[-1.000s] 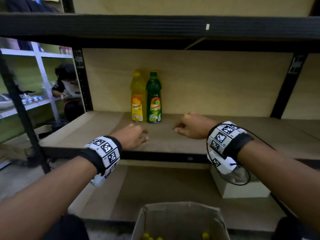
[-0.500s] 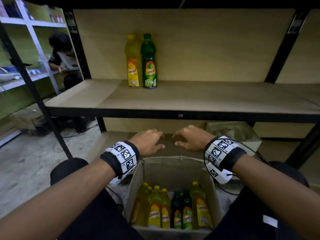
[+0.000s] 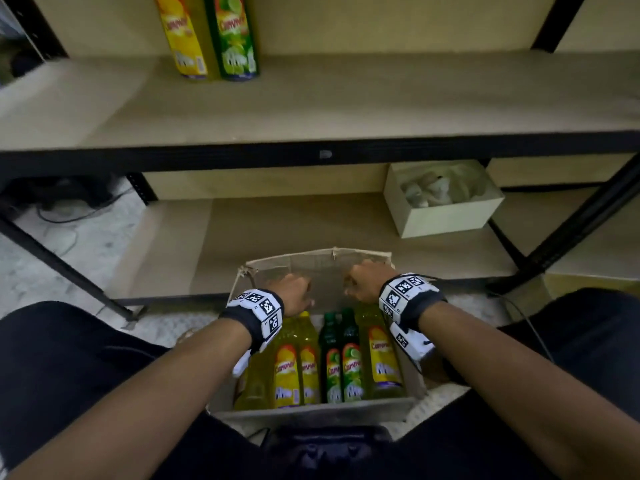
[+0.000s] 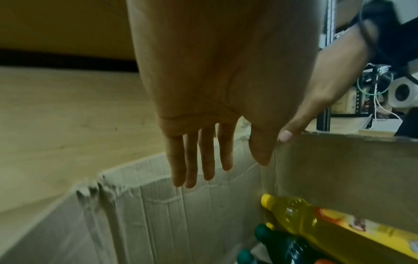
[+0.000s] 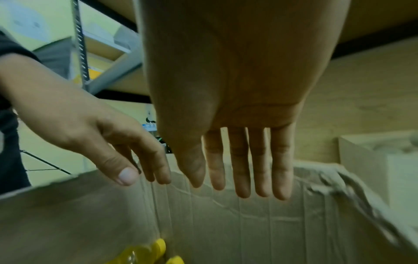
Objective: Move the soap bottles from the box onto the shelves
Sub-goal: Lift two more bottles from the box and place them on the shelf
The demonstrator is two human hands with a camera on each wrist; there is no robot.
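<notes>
An open cardboard box [image 3: 311, 415] stands on the floor between my knees. Several yellow soap bottles [image 3: 287, 372] and two green ones [image 3: 349, 368] stand upright in it. My left hand [image 3: 294, 296] and right hand [image 3: 367, 282] hover side by side over the box's far end, above the bottle caps. The left wrist view shows the left hand [image 4: 212, 160] with straight fingers, holding nothing, above a yellow bottle [image 4: 305, 214]. The right hand [image 5: 239, 187] is likewise flat, with nothing in it. One yellow bottle [image 3: 183, 36] and one green bottle [image 3: 235, 36] stand on the middle shelf [image 3: 346, 105].
A lower shelf board [image 3: 294, 223] lies just behind the box, with a white open carton [image 3: 446, 216] on its right. Black shelf posts [image 3: 571, 220] slant down at both sides. My dark-clad knees flank the box. Cables lie on the floor at left.
My view has tipped down from the middle shelf to the box. Both hands have dropped from the shelf edge to just above the bottles.
</notes>
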